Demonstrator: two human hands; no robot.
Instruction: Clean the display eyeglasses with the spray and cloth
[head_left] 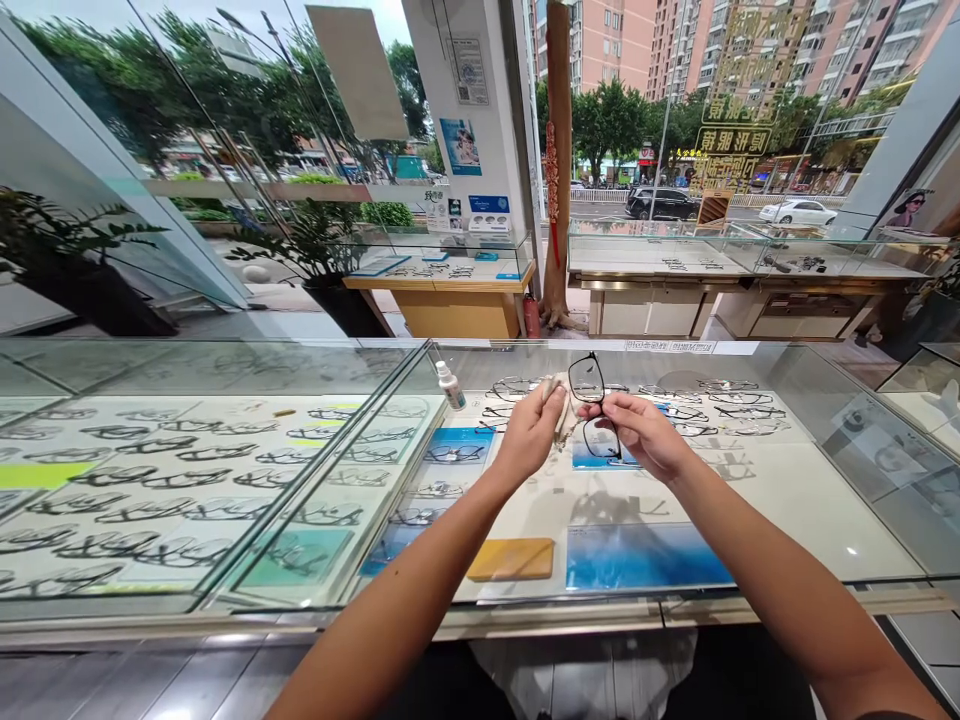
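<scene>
Both my arms reach out over a glass display counter [787, 520]. My right hand [643, 432] pinches a pair of black-framed glasses [592, 400] at the bridge, holding them upright with one lens above the other. My left hand [531, 432] grips a pale cleaning cloth [561, 402] and presses it against the upper lens. A small white spray bottle [451, 385] stands on the glass just left of my left hand.
Under the glass lie several rows of glasses frames [150, 470], blue cards [645, 556] and a yellow pad [511, 558]. More display counters [450, 285] stand behind, with a potted plant [322, 250] and a red fire extinguisher [531, 316]. Windows show the street.
</scene>
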